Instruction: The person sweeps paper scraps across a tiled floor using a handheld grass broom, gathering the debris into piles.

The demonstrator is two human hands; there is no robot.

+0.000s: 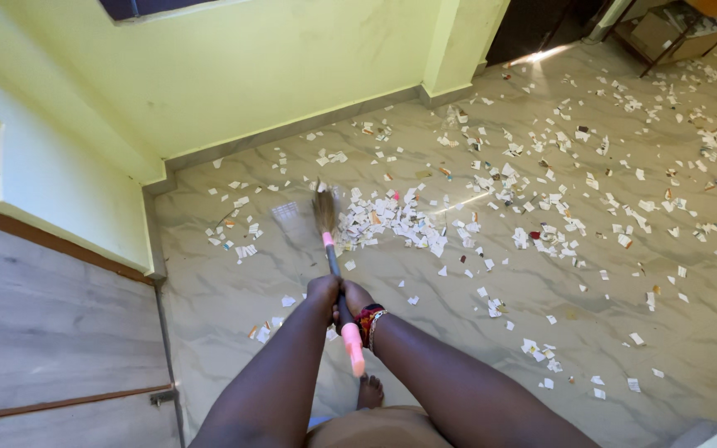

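Pale yellow-green plastered walls (234, 75) meet a glossy beige marble-patterned floor (541, 299) along a grey skirting strip (292, 129). A grey wood-grain door (43, 323) stands at the left edge. Sunlight glints near a dark doorway (533, 25) at the floor's far corner.

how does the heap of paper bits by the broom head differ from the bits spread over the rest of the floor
The heap of white paper scraps is packed tight beside the brown bristle broom with its pink handle, while the scattered paper scraps lie thin, with bare marble floor showing between them. The heap lies close ahead of the left hand and right hand; the scattered scraps reach toward the far doorway. Both are mostly small white pieces with a few coloured ones.
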